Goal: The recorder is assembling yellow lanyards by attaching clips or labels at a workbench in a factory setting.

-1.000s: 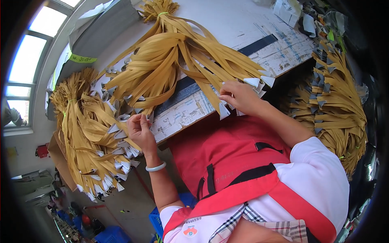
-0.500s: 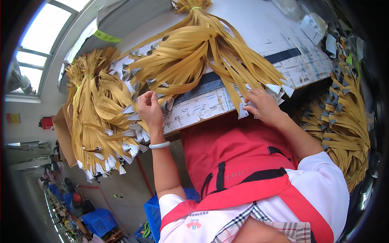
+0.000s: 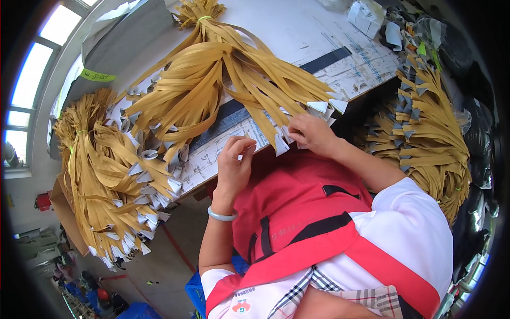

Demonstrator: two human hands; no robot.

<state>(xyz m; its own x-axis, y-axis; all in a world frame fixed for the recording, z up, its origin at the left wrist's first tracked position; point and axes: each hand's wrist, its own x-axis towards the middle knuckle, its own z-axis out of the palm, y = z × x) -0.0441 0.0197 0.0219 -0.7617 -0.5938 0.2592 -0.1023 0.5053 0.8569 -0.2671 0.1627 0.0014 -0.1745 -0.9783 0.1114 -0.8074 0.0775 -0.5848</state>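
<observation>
A large bundle of flat mustard-yellow straps (image 3: 194, 72) is spread over the table, tied near its far end. White, folded-looking tips cap the strap ends. At the table's front edge, the curled fingers of my right hand (image 3: 314, 135) close on a white-tipped strap end (image 3: 280, 144). More white tips (image 3: 319, 107) lie just beyond that hand. My left hand (image 3: 236, 166), with a pale bangle on the wrist, is raised in front of the table edge, thumb and fingers pinched. Whatever it may hold is too small to make out.
A second tied strap bundle (image 3: 87, 175) hangs over the left side near a cardboard box (image 3: 62, 210). More straps with grey tips (image 3: 425, 135) are piled at the right. The worn white table (image 3: 265, 26) carries a dark strip (image 3: 326, 59). A blue crate (image 3: 195, 292) stands below.
My left hand has moved right, away from the left strap ends and closer to my right hand. My right hand stays by the strap ends. The whole view has shifted.
</observation>
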